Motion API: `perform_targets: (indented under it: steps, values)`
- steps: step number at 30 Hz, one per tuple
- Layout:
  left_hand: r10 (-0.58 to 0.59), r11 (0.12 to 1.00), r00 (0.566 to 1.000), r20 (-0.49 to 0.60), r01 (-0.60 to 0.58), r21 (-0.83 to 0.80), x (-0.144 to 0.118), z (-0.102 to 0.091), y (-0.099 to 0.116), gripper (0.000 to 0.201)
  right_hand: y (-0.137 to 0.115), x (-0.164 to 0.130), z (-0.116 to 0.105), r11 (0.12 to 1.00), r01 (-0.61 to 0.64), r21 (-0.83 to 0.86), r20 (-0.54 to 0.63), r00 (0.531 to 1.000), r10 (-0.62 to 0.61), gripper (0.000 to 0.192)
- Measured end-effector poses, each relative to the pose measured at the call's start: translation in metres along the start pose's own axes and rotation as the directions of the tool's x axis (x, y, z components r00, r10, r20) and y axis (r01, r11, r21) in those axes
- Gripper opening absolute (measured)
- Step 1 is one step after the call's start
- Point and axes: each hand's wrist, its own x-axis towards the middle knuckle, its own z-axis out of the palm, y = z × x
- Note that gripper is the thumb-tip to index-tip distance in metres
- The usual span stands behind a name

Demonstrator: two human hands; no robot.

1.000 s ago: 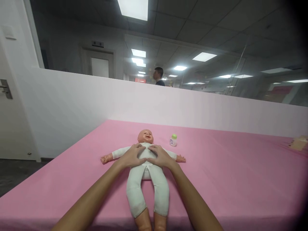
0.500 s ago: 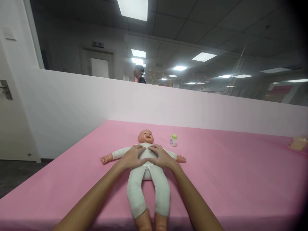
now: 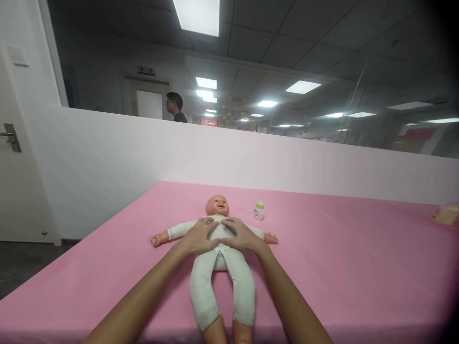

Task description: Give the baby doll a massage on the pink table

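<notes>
A baby doll (image 3: 222,267) in a white cloth body lies face up on the pink-covered table (image 3: 344,258), its arms spread and its head toward the wall. My left hand (image 3: 200,235) rests on the left side of its chest, thumb held apart from the fingers. On the other side of the chest lies my right hand (image 3: 241,234), spread in the same way. The two thumbs come close together over the belly, with white cloth showing between the hands. Neither hand grips the doll.
A small bottle (image 3: 258,210) with a green cap stands right of the doll's head. A beige object (image 3: 446,213) sits at the table's far right. Behind runs a low white wall (image 3: 251,157) with glass above it. A person (image 3: 175,108) is beyond the glass; a door (image 3: 21,181) is at left.
The person behind the glass has moved to the left. My hands stay on the doll's chest with almost no visible shift. The whole view has dropped slightly.
</notes>
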Motion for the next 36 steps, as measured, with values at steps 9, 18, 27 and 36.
perform_targets:
  steps: [9,18,27,36]
  values:
    - [-0.020,1.000,0.998,-0.054,0.019,-0.017,0.012,0.000,0.005,0.028,-0.003,0.013,0.008,0.994,-0.044,-0.098,-0.098,0.995,0.034,0.035]
    - [-0.024,0.999,1.000,-0.001,0.024,-0.028,0.007,0.004,0.006,0.052,-0.001,0.007,0.005,0.999,0.010,-0.044,-0.037,0.999,-0.011,0.053]
    - [-0.045,0.999,0.993,-0.106,0.043,-0.015,0.009,0.007,0.006,0.038,-0.002,0.009,0.006,0.996,0.020,-0.087,-0.086,0.996,-0.028,0.038]
    - [-0.044,0.999,0.995,-0.085,0.043,-0.020,0.013,0.012,0.005,0.027,0.002,0.011,0.012,0.993,0.018,-0.113,-0.071,0.997,-0.026,0.033]
